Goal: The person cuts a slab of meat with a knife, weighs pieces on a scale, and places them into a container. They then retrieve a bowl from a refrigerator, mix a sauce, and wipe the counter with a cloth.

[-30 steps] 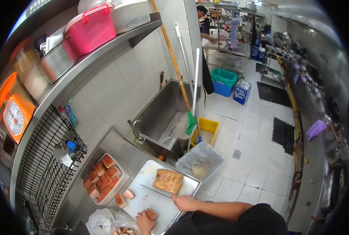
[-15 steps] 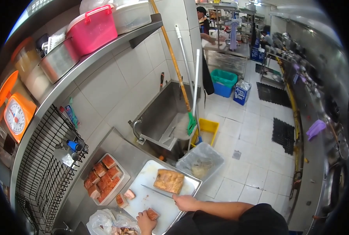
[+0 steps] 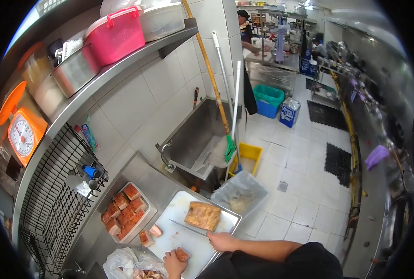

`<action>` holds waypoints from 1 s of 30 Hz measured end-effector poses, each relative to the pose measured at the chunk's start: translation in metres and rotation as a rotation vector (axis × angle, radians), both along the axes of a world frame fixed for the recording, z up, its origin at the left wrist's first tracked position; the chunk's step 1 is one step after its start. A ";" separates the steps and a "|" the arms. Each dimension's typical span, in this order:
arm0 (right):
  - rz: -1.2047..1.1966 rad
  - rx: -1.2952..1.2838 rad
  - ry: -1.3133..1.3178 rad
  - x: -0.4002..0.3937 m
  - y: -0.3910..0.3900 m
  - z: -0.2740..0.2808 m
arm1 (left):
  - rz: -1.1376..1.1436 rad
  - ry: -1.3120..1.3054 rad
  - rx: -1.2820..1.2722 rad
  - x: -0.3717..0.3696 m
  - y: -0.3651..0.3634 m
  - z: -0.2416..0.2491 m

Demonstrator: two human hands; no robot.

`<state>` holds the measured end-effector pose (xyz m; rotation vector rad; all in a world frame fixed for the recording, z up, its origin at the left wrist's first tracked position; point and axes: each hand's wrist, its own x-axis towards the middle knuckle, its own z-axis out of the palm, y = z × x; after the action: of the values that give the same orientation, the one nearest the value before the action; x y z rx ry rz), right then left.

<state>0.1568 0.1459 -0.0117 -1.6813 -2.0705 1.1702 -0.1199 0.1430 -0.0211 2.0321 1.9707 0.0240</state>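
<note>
Meat (image 3: 183,254) on white board (image 3: 172,232), steel counter (image 3: 142,174), tiled floor (image 3: 283,207)

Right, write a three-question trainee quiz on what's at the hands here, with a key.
1. Which hand holds the knife?
2. True or false: the left hand is at a small meat piece.
3. The large browned block lies: (a) in the sink, (b) on the white board, (c) on the shelf.

Key: 1. The right hand. 2. True. 3. b.
</note>
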 end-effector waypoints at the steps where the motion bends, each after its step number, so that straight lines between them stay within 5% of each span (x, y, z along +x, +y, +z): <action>1: 0.000 0.001 0.000 0.000 0.000 -0.001 | 0.003 0.002 -0.009 0.000 0.000 0.000; 30: -0.002 0.007 -0.040 -0.002 0.000 0.007 | 0.019 -0.016 0.012 0.003 0.000 0.002</action>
<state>0.1545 0.1457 -0.0045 -1.7174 -2.0928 1.1365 -0.1173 0.1431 -0.0187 2.0140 1.9849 0.0558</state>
